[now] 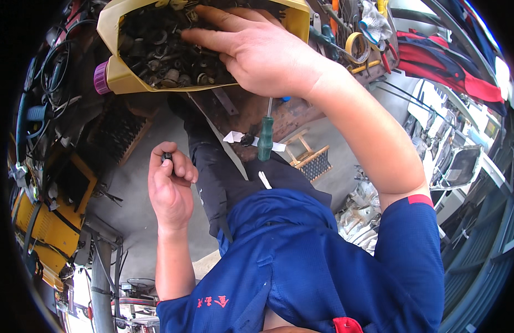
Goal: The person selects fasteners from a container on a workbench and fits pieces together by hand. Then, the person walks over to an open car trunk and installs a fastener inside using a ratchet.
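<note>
My right hand reaches into a cut-open yellow plastic container, its fingers stretched out on a pile of small dark hardware pieces. A purple cap is on the container's left. My left hand is lower down, fingers curled round a small black piece held at the fingertips. Below my right hand, at the edge of a rusty bench, a green-handled screwdriver hangs beside a white strip with a dark lump on it.
Tools and a tape roll crowd the bench's right end. A small wooden stool stands below. Yellow equipment and hanging cables line the left. Red-and-blue clothing and scrap metal are at the right.
</note>
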The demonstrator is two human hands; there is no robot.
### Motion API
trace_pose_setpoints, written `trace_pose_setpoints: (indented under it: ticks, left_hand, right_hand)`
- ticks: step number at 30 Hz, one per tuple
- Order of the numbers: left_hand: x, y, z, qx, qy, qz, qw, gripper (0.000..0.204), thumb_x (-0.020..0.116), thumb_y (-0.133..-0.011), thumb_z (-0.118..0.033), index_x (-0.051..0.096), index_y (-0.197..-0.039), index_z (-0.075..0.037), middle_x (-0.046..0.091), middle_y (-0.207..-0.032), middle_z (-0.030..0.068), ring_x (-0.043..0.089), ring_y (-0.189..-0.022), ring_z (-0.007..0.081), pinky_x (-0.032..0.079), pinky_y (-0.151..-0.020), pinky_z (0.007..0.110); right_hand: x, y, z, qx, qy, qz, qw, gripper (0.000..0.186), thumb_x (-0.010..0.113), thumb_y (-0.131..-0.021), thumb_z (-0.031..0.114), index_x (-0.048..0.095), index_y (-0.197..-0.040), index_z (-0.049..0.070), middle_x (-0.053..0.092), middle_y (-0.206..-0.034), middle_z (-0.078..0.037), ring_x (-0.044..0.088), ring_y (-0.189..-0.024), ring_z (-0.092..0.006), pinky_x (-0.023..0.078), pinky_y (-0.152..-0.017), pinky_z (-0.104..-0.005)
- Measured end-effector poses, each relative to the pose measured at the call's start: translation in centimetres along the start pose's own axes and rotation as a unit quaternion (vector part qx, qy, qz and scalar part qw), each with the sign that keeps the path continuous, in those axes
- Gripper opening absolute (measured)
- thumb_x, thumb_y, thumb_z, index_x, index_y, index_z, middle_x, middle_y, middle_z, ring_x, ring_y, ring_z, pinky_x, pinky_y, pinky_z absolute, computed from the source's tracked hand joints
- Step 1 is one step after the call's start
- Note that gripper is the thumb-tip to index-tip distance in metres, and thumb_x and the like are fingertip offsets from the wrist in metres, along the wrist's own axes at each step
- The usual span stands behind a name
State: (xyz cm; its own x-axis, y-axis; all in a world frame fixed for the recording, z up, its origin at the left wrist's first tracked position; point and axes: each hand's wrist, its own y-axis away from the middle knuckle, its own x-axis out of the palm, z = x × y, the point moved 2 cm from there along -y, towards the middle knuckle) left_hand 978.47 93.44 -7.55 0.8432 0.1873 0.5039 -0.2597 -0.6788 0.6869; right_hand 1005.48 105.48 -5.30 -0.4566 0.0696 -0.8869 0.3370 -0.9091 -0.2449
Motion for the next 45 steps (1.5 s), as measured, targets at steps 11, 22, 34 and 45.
trace_pose_setpoints:
  ticks: [11, 22, 34, 45]
  left_hand:
    - [-0.4, 0.7, 0.5, 0.007, 0.003, -0.021, 1.000, 0.027, 0.045, -0.105, -0.019, 0.057, -0.125, -0.005, 0.045, -0.083, 0.0012, 0.044, -0.075, 0.0147, 0.040, -0.069, 0.031]
    - [0.2, -0.4, 1.6, -0.011, 0.002, -0.014, 1.000, 0.028, 0.045, -0.104, -0.017, 0.058, -0.125, -0.005, 0.046, -0.082, 0.0008, 0.045, -0.075, 0.0143, 0.040, -0.069, 0.031]
    - [-0.2, -1.2, 2.4, -0.004, -0.003, -0.020, 1.000, 0.028, 0.045, -0.104, -0.019, 0.057, -0.122, -0.001, 0.047, -0.080, 0.0018, 0.046, -0.074, 0.0148, 0.042, -0.070, 0.033]
    - [-1.2, -0.8, 3.5, 0.000, 0.023, -0.022, 0.999, 0.028, 0.045, -0.103, -0.017, 0.059, -0.123, -0.004, 0.045, -0.081, -0.0001, 0.044, -0.076, 0.0142, 0.039, -0.069, 0.032]
  right_hand:
    - [-5.6, 3.2, 1.4, 0.060, -0.031, 0.159, 0.985, 0.030, 0.066, -0.089, 0.012, 0.075, -0.117, 0.005, 0.068, -0.124, -0.018, 0.067, -0.111, -0.0426, 0.054, -0.102, -0.0484]
    - [-0.6, -0.5, 0.5, 0.198, 0.196, 0.119, 0.953, 0.073, 0.062, -0.098, 0.031, 0.041, -0.148, -0.019, 0.058, -0.123, -0.046, 0.054, -0.126, -0.0598, 0.041, -0.115, -0.0590]
    - [-6.1, 2.2, 3.7, 0.132, 0.028, 0.113, 0.984, 0.044, 0.069, -0.096, 0.035, 0.069, -0.116, -0.004, 0.065, -0.115, -0.033, 0.063, -0.114, -0.0497, 0.052, -0.102, -0.0532]
    - [-0.4, -0.5, -0.2, 0.237, 0.105, 0.161, 0.953, 0.076, 0.059, -0.102, 0.040, 0.043, -0.149, -0.017, 0.036, -0.153, -0.050, 0.033, -0.148, -0.0605, 0.031, -0.126, -0.0542]
